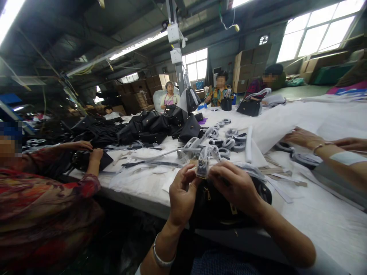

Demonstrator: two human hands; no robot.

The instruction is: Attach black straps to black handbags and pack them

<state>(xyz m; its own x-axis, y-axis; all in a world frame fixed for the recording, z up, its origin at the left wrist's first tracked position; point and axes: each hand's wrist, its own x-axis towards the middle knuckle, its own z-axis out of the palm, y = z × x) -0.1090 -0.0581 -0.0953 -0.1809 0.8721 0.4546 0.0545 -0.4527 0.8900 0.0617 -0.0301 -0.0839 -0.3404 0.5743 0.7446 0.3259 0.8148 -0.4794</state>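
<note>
Pinching plastic-wrapped strap [202, 165] from both sides, left hand [182, 191] and right hand [236, 183], fingers narrow on it. Strap sits above black bag [215, 210] at near edge of white table [335, 189]. Wrapped coils [229, 143] beyond; heap of dark bags [153, 124] farther, left.

Daylight glares through the window [321, 32] beyond and right of the hands [182, 196], its panes burnt out to white; a tube lamp [140, 45] shines ahead and above. The ceiling [86, 23] stays dim. Right of the hands the worktop [329, 215] is bright; beneath them the bag [218, 210] sinks into shadow. Far left, a shirt [43, 206] is blurred and stretched.
</note>
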